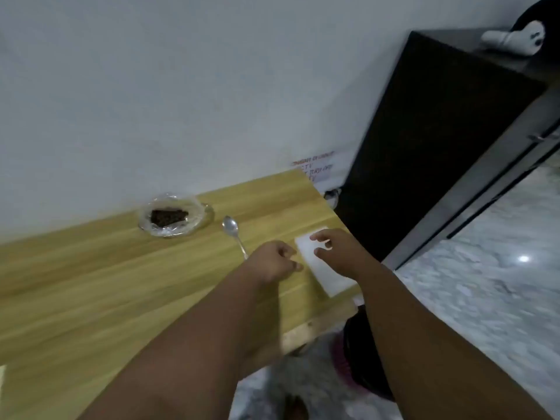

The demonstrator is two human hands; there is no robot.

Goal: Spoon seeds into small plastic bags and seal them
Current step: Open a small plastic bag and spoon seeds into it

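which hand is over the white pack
The right hand, fingers spread over the white pack near the table edge. The left hand is beside the pack over bare wood, fingers curled, by the spoon handle.

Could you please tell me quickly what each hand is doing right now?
Left hand: fingers curled beside the bag stack; a grip cannot be told.
Right hand: open, fingertips over the bag stack.

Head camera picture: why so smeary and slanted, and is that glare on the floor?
Head view: motion blur smears the whole frame, leaving the red wall writing unreadable; the wide-angle view tilts the table; one bright glare spot sits on the polished floor.
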